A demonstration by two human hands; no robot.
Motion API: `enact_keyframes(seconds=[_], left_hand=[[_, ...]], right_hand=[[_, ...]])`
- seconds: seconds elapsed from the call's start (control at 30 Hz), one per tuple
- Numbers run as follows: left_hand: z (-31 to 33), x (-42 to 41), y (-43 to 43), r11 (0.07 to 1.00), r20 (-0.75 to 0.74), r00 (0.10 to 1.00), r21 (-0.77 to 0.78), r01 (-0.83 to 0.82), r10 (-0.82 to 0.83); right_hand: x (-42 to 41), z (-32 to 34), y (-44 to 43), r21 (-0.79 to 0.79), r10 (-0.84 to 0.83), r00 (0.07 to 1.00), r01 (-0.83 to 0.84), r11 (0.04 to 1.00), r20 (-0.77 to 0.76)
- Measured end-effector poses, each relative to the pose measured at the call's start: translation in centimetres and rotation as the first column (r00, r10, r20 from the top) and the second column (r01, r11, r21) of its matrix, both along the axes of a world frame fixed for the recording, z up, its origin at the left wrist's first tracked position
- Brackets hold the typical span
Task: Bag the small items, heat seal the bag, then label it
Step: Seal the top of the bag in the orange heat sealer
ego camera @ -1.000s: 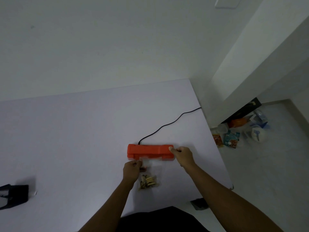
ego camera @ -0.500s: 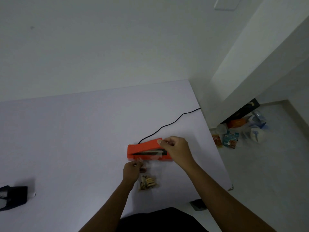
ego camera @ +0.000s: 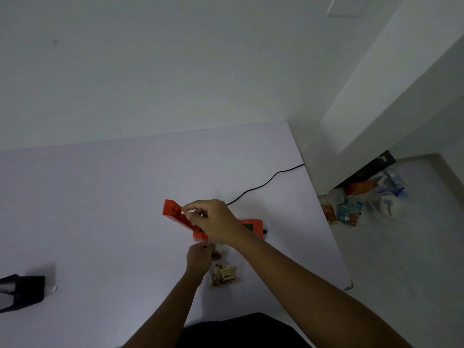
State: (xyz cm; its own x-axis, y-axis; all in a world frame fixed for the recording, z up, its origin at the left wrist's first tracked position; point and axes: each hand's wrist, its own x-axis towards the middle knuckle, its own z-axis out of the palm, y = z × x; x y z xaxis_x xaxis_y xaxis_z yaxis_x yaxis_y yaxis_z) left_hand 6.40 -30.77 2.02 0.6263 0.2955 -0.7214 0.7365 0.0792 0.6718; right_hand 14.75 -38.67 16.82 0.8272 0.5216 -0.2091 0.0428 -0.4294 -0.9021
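An orange heat sealer [ego camera: 252, 226] lies on the white table [ego camera: 100, 209], its hinged lid [ego camera: 175, 213] lifted up and tilted to the left. My right hand [ego camera: 213, 222] grips that raised lid from above. Just below the sealer lies a clear plastic bag [ego camera: 224, 275] holding several small tan items. My left hand [ego camera: 199, 257] pinches the bag's upper left edge near the sealer's front. The bag's top edge is mostly hidden behind my hands.
A black power cord [ego camera: 266, 183] runs from the sealer to the table's right edge. A black device [ego camera: 21, 291] sits at the left edge of the table. Packets and bottles [ego camera: 351, 204] clutter the floor on the right. The table's right edge [ego camera: 326, 229] is close to the sealer.
My right hand moved left from the sealer's right end, took the lid and swung it open upward. My left hand stayed on the bag's edge.
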Motion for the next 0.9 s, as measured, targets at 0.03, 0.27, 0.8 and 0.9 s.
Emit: enact_keyframes(seconds=[0.03,0.27,0.8,0.9], left_hand=[[0.0,0.0,0.0,1.000,0.002,1.000,0.000,0.000,0.000],[0.9,-0.2,-0.1,0.998,0.044,0.998,0.043,0.043,-0.045],[2.9,1.0,-1.3,0.920,0.122,0.978,0.377,0.110,-0.167],[3.2,1.3,-1.8,0.912,0.126,0.979,0.397,0.098,-0.160]], right_hand=[[0.1,-0.4,-0.6,0.015,-0.032,0.999,0.032,0.999,-0.009],[0.0,-7.7,-10.3,-0.307,-0.370,0.928,0.366,0.878,0.049],[-3.5,-13.5,-13.8,-0.438,-0.380,0.924,0.356,0.826,0.035],[-3.5,-13.4,-14.0,-0.431,-0.378,0.926,0.349,0.832,0.019]])
